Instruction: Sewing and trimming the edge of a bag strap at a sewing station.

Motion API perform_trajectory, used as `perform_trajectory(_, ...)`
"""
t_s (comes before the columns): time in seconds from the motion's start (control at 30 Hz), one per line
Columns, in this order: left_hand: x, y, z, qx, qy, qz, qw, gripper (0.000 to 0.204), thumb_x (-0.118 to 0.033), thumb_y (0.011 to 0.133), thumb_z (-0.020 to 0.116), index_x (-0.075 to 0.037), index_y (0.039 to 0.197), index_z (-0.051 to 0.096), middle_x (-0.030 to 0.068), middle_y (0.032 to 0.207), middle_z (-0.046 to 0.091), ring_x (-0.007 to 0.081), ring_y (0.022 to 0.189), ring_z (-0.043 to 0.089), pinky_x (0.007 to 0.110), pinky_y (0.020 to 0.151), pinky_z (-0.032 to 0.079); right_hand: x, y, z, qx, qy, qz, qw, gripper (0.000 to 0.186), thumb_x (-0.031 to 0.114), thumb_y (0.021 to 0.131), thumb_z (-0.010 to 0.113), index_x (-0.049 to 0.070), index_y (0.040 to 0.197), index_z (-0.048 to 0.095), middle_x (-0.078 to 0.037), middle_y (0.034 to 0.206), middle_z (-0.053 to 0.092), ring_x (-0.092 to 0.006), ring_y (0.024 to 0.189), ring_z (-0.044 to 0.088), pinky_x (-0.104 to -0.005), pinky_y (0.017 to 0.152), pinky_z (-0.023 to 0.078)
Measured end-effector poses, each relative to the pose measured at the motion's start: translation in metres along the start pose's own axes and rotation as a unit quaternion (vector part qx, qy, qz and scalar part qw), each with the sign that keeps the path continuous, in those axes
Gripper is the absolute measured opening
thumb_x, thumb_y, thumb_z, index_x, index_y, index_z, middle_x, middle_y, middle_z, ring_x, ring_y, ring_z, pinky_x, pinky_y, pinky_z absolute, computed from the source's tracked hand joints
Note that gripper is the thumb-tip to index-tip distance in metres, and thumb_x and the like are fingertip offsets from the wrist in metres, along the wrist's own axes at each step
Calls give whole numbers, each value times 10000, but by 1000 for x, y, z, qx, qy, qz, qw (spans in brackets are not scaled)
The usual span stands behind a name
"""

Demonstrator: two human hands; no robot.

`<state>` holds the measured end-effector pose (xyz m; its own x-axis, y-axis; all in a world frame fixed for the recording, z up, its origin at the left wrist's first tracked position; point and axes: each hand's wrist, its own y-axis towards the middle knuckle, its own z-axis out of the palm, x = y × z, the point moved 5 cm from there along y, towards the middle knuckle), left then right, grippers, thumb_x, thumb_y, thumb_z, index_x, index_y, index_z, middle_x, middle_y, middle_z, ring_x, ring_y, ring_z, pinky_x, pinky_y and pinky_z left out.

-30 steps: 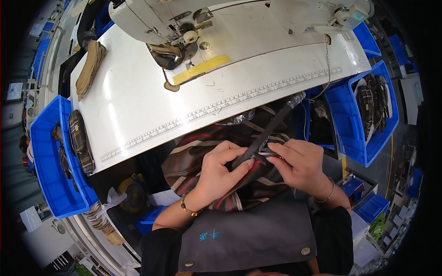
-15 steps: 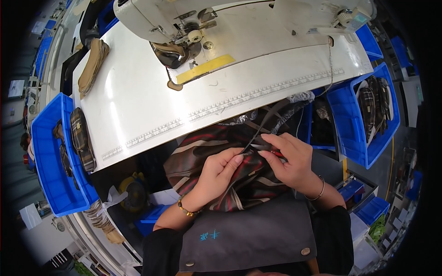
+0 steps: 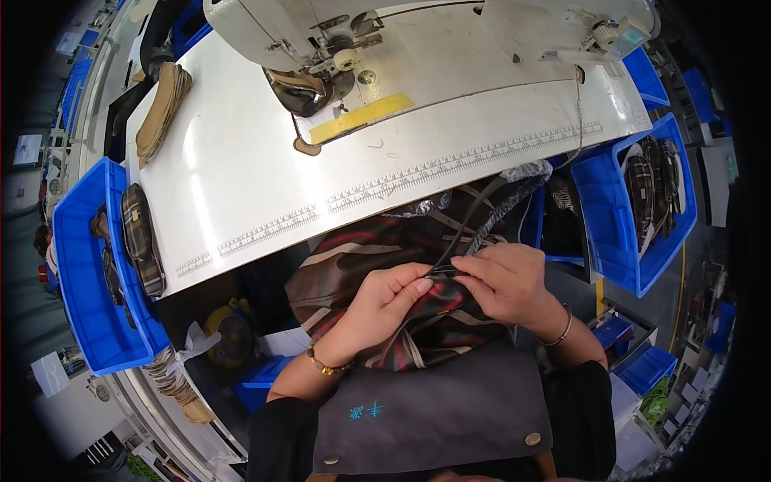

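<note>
Close together over my lap, both hands work on a narrow dark strip (image 3: 460, 239) that runs down from below the table edge. My left hand (image 3: 387, 302) is closed, pinching the strip between thumb and forefinger. My right hand (image 3: 507, 281) is closed too, its thumb and forefinger pinching the strip just beside the left fingertips. Whether a small tool is also tucked in the right hand is hidden. Beneath the hands lies a bunched dark fabric (image 3: 337, 277) with red and beige stripes, spread over my lap above a dark grey apron (image 3: 434, 418).
A sewing machine (image 3: 434, 48) stands on the white table (image 3: 233, 177), which has a ruler strip (image 3: 385, 185) along its front. Stacked tan pieces (image 3: 163, 112) lie at the left. Blue bins with plaid pieces flank the table, one left (image 3: 100, 321), one right (image 3: 602, 209).
My right hand has come in slightly, bringing its fingertips against the strip beside the left hand. A pale pointed thing at its fingertips no longer shows. The left hand has barely moved.
</note>
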<state>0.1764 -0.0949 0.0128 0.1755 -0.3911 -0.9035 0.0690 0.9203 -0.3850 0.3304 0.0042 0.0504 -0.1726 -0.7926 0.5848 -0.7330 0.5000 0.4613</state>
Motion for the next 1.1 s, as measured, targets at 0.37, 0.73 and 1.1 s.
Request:
perform_trajectory(0.37,-4,1,1,-15,48,12,999,217,-88,1009,545,37,1159,639,25,812,630,48,736,493,223,692,456,3,-3,1,-14,-25,0,1000,286,109,698,800,95,972,719,-2,696,603,-164,567,572,-296,486,417)
perform_trajectory(0.73,-5,-1,2,-12,54,7,998,223,-107,1009,557,27,1161,651,-10,747,582,36,683,447,207,636,421,5,-5,-1,-39,-17,-59,997,317,87,669,819,92,974,732,8,687,600,-149,524,535,-280,466,392)
perform_trajectory(1.1,-1,0,2,-28,58,41,997,229,-108,1008,561,28,1167,652,-15,740,572,37,673,442,209,619,414,4,-6,-4,-27,-39,-45,998,330,82,674,809,84,993,724,7,699,592,-150,543,543,-282,477,402)
